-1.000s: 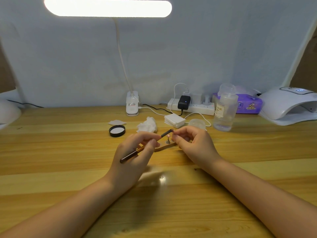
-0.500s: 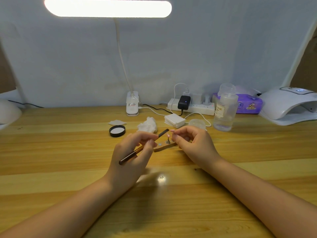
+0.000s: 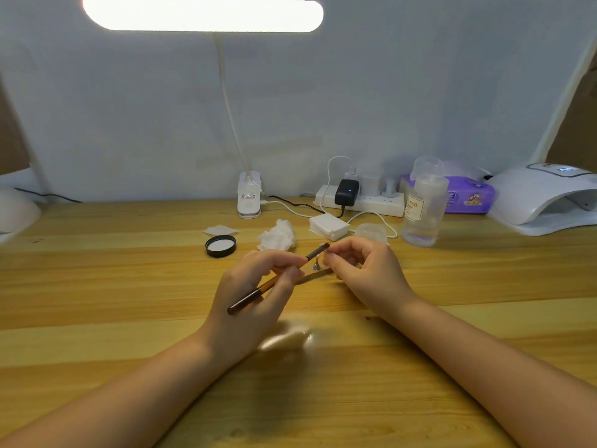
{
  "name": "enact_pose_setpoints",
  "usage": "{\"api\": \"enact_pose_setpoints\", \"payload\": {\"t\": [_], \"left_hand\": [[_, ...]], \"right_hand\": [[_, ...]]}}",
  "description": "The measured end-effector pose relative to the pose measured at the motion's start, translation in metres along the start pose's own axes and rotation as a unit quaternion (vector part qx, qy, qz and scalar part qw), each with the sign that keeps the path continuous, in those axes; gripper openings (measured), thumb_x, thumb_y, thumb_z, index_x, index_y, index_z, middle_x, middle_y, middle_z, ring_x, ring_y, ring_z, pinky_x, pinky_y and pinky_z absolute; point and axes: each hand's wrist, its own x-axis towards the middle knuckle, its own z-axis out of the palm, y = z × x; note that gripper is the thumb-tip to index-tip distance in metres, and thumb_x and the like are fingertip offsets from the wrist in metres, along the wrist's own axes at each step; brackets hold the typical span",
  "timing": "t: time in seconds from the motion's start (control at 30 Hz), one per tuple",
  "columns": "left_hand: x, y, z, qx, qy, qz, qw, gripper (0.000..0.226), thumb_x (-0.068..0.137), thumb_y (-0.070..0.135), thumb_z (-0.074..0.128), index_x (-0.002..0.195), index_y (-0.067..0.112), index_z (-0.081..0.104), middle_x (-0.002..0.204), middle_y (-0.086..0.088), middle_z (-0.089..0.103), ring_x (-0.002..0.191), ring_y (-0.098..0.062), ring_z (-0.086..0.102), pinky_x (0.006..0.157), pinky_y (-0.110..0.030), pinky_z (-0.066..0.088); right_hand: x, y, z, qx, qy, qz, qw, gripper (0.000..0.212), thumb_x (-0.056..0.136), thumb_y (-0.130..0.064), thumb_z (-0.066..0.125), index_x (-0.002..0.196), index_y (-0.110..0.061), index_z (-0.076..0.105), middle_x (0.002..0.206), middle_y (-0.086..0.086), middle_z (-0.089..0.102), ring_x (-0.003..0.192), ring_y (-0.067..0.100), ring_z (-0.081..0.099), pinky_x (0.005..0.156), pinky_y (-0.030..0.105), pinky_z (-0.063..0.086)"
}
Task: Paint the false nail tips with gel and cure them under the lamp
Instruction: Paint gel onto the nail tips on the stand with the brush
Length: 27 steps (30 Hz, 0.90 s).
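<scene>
Head view: left hand [image 3: 255,299] grips a slim dark brush [image 3: 277,279] between thumb and curled fingers, the handle slanting down to the lower left and the tip pointing up to the right. Right hand [image 3: 365,273] has its fingers curled in, pinching something small at the fingertips just beside the brush tip; it is too small to tell whether that is a nail tip. Between the two hands a small metal stand [image 3: 316,266] sits on a thin wooden strip [image 3: 318,275] that lies on the wooden table [image 3: 129,318]. Behind the hands lie a black lid [image 3: 220,246], a flat white pad [image 3: 220,229], a crumpled tissue [image 3: 277,237], a stack of white cotton pads [image 3: 329,225] and a small clear jar [image 3: 371,232]. A clear bottle [image 3: 423,208] with a label stands to the right, near a purple tissue pack [image 3: 468,195]. At the far right edge of the table sits the white curing lamp [image 3: 546,198], well apart from the hands. A white power strip [image 3: 365,202] with a black adapter [image 3: 346,192] runs along the wall, and a clip-on desk lamp [image 3: 203,14] shines overhead from its clamp base [image 3: 248,195].
</scene>
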Motion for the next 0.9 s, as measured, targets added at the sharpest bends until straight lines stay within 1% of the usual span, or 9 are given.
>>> {"api": "enact_pose_setpoints", "payload": {"t": [0.13,0.3,0.4,0.47,0.5,0.63,0.73,0.8,0.9], "left_hand": [[0.002,-0.0027,-0.0019,0.02,0.019,-0.012,1.0,0.022,0.087,0.027,0.057,0.097,0.014,0.072,0.084,0.005,0.073,0.088,-0.014,0.067,0.078,-0.036,0.051],[0.0007,0.0012,-0.0009,0.005,-0.002,0.014,1.0,0.031,0.088,0.035,0.054,0.101,0.013,0.071,0.088,0.001,0.073,0.089,-0.022,0.067,0.078,-0.043,0.051],[0.0007,-0.0007,-0.0007,0.025,0.001,-0.003,1.0,0.032,0.086,0.036,0.055,0.1,0.013,0.072,0.088,0.001,0.073,0.09,-0.018,0.067,0.079,-0.03,0.049],[0.0014,-0.0022,-0.0009,0.038,0.011,-0.008,0.999,0.023,0.087,0.027,0.058,0.098,0.012,0.072,0.086,0.002,0.073,0.09,-0.016,0.067,0.078,-0.022,0.046],[0.0016,-0.0019,-0.001,0.037,0.014,-0.009,0.999,0.021,0.087,0.024,0.059,0.098,0.012,0.072,0.086,0.003,0.073,0.089,-0.015,0.067,0.079,-0.024,0.047],[0.0003,0.0016,-0.0013,0.006,-0.008,0.012,1.0,0.031,0.087,0.034,0.054,0.101,0.012,0.071,0.089,-0.001,0.072,0.09,-0.021,0.067,0.08,-0.037,0.052],[0.0,0.0006,-0.0008,0.03,-0.012,0.007,0.999,0.032,0.086,0.035,0.055,0.1,0.012,0.072,0.088,0.001,0.073,0.09,-0.018,0.067,0.08,-0.027,0.048],[0.0009,-0.0009,-0.0009,0.044,0.004,-0.003,0.999,0.024,0.086,0.027,0.06,0.098,0.012,0.072,0.087,0.001,0.072,0.09,-0.016,0.066,0.079,-0.019,0.044],[0.001,0.0,-0.0017,0.023,0.003,0.003,1.0,0.026,0.087,0.03,0.059,0.099,0.012,0.072,0.089,-0.001,0.072,0.09,-0.019,0.067,0.08,-0.026,0.048]], "right_hand": [[-0.0005,-0.0008,0.0002,-0.005,0.0,-0.001,1.0,0.009,0.086,-0.019,0.07,0.089,-0.027,0.069,0.077,-0.01,0.069,0.072,-0.003,0.062,0.062,0.012,0.048],[-0.0004,-0.0011,-0.0004,-0.001,-0.001,0.0,1.0,0.007,0.086,-0.018,0.07,0.091,-0.022,0.071,0.078,-0.007,0.07,0.07,-0.002,0.062,0.063,0.012,0.048],[-0.0007,-0.0011,-0.0002,-0.002,0.001,0.002,1.0,0.008,0.086,-0.018,0.07,0.093,-0.02,0.071,0.078,-0.007,0.07,0.071,-0.001,0.062,0.063,0.014,0.049],[-0.0007,-0.0012,0.0,-0.005,0.0,0.003,1.0,0.008,0.086,-0.018,0.07,0.094,-0.021,0.071,0.08,-0.007,0.07,0.073,0.0,0.063,0.065,0.015,0.05],[-0.0007,-0.0013,0.0,-0.005,0.0,0.004,1.0,0.009,0.086,-0.018,0.07,0.094,-0.022,0.071,0.081,-0.006,0.071,0.073,0.001,0.063,0.065,0.016,0.05],[-0.0008,-0.0012,-0.0007,0.001,-0.003,0.003,1.0,0.008,0.086,-0.017,0.07,0.093,-0.019,0.072,0.079,-0.007,0.071,0.07,-0.002,0.062,0.062,0.013,0.047],[-0.0012,-0.0015,-0.0004,0.0,-0.001,0.005,1.0,0.007,0.086,-0.018,0.07,0.092,-0.021,0.071,0.078,-0.008,0.07,0.07,-0.003,0.062,0.062,0.012,0.047],[-0.0014,-0.0019,0.0001,0.001,0.001,0.005,1.0,0.008,0.086,-0.018,0.07,0.09,-0.024,0.07,0.078,-0.009,0.069,0.071,-0.003,0.062,0.063,0.012,0.048],[-0.0014,-0.0023,0.0,0.004,0.002,0.007,1.0,0.008,0.086,-0.017,0.07,0.09,-0.024,0.07,0.078,-0.008,0.069,0.071,-0.003,0.061,0.063,0.012,0.048]]}}
